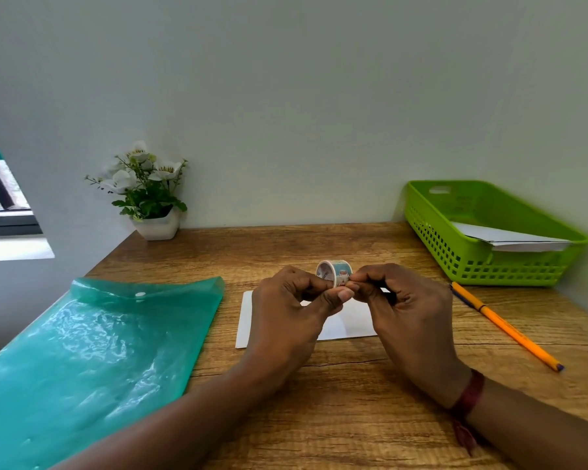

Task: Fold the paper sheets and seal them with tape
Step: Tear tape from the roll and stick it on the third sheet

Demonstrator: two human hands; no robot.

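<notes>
Soft daylight from left window (0, 184), glare on teal folder (92, 351), blurred bent edges.

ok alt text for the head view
The left hand and right hand hold a tape roll over a white paper on a wooden desk. Teal folder at left, green basket and orange pen at right, potted plant behind.

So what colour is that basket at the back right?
The basket is bright lime green, clearest in the head view.
</notes>
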